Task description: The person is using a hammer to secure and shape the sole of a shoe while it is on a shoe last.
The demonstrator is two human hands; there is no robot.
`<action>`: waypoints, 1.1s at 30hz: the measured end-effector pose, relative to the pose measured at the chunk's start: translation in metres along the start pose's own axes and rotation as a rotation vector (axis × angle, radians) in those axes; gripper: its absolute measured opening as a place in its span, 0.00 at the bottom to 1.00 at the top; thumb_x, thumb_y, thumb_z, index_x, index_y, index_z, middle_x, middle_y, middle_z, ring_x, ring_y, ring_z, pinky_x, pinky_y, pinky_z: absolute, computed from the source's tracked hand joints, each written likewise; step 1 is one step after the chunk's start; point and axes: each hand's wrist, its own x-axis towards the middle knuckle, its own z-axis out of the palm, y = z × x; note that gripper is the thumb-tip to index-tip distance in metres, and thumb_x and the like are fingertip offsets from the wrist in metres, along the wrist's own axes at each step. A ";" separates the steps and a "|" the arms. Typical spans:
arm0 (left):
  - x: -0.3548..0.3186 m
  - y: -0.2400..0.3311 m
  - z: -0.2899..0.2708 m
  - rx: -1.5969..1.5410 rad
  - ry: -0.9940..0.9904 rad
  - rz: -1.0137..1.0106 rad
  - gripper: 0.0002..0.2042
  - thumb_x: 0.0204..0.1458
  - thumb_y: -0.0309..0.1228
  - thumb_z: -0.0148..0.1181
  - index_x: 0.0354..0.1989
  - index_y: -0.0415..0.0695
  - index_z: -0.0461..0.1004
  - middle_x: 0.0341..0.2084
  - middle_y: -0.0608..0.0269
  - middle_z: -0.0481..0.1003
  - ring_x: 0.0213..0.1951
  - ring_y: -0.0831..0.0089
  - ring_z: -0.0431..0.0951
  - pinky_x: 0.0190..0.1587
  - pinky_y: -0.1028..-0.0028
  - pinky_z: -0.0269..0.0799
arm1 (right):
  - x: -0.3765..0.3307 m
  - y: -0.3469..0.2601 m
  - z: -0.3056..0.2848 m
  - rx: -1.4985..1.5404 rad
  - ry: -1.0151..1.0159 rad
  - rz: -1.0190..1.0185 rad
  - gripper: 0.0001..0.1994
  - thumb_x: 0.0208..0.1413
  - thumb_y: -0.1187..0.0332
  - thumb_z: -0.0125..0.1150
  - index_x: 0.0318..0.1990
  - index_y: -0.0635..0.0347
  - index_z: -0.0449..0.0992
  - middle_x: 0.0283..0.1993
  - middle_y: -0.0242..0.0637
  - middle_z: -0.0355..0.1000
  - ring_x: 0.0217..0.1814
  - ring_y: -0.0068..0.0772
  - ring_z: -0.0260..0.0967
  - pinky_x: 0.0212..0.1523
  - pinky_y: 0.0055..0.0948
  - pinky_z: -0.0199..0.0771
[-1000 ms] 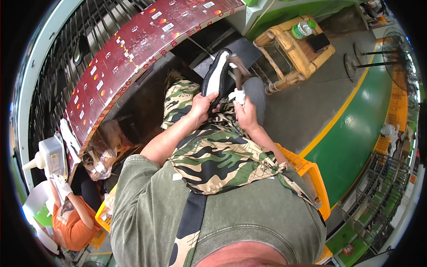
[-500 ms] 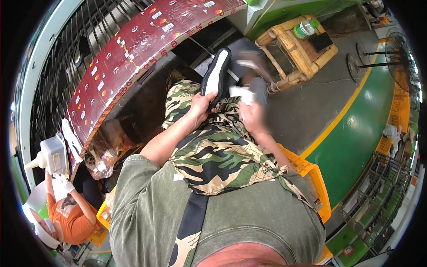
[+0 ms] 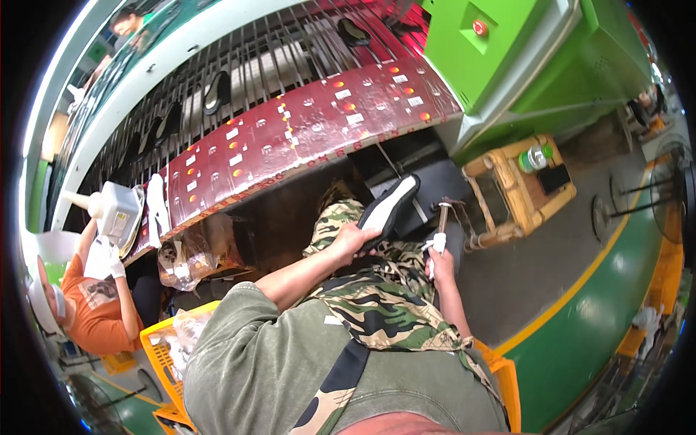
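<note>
A black shoe point(image 3: 408, 190) with a long white underside turned up lies tilted over my lap. My left hand point(image 3: 354, 241) is closed around its near end, thumb on the white face. To the right, my right hand point(image 3: 442, 267) grips a hammer point(image 3: 443, 217) by its white-wrapped handle. The hammer's metal head is at the far end, a short way right of the shoe and apart from it. A camouflage apron point(image 3: 391, 312) covers my lap beneath both hands.
Ahead runs a maroon-covered ledge point(image 3: 290, 138) beside a rod conveyor carrying black shoes point(image 3: 217, 93). A green machine point(image 3: 500, 65) and a bamboo stool point(image 3: 518, 188) with a bottle stand at right. Yellow crates point(image 3: 156, 341) flank me. At left, a co-worker in orange point(image 3: 101, 312) handles a white jug.
The hammer, blurred with motion beside the shoe before, now shows sharply and farther from it. My view has shifted, bringing more of the conveyor and green machine into sight.
</note>
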 end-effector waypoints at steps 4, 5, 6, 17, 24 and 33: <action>-0.034 0.015 -0.027 0.027 -0.061 0.057 0.17 0.52 0.35 0.68 0.45 0.39 0.73 0.25 0.60 0.79 0.18 0.75 0.77 0.15 0.79 0.66 | 0.007 -0.003 0.001 0.022 -0.007 0.048 0.08 0.60 0.63 0.58 0.40 0.57 0.70 0.20 0.32 0.68 0.11 0.25 0.63 0.09 0.26 0.60; -0.041 0.023 -0.031 0.025 -0.056 0.066 0.17 0.52 0.35 0.68 0.45 0.39 0.73 0.25 0.60 0.79 0.18 0.75 0.77 0.15 0.79 0.66 | 0.009 -0.003 0.001 0.032 -0.015 0.055 0.08 0.61 0.62 0.57 0.40 0.56 0.69 0.20 0.31 0.67 0.11 0.26 0.63 0.07 0.27 0.59; -0.050 0.031 -0.033 -0.065 -0.070 0.081 0.17 0.51 0.35 0.69 0.45 0.39 0.73 0.26 0.59 0.79 0.18 0.75 0.77 0.16 0.79 0.67 | 0.008 -0.007 0.001 0.029 -0.024 0.050 0.08 0.61 0.62 0.57 0.40 0.56 0.69 0.20 0.31 0.67 0.11 0.26 0.63 0.07 0.27 0.59; 0.005 0.175 -0.116 -0.289 0.344 0.496 0.15 0.61 0.40 0.56 0.43 0.39 0.71 0.25 0.53 0.79 0.15 0.71 0.74 0.13 0.76 0.67 | 0.012 -0.007 -0.015 0.306 -0.098 0.173 0.11 0.61 0.60 0.56 0.37 0.55 0.66 0.21 0.35 0.67 0.12 0.33 0.63 0.09 0.34 0.59; 0.085 0.290 -0.224 -0.279 0.450 0.485 0.15 0.61 0.43 0.56 0.36 0.42 0.75 0.22 0.58 0.79 0.14 0.74 0.73 0.10 0.78 0.55 | 0.018 -0.010 -0.008 0.270 -0.091 0.114 0.11 0.61 0.60 0.57 0.37 0.56 0.65 0.21 0.35 0.67 0.13 0.32 0.65 0.09 0.33 0.61; 0.128 0.304 -0.263 -0.257 0.730 0.329 0.17 0.53 0.49 0.63 0.30 0.46 0.76 0.17 0.62 0.75 0.12 0.75 0.69 0.10 0.76 0.55 | 0.017 0.006 -0.015 0.224 -0.094 0.148 0.09 0.61 0.61 0.56 0.37 0.55 0.65 0.22 0.36 0.68 0.14 0.33 0.67 0.10 0.33 0.64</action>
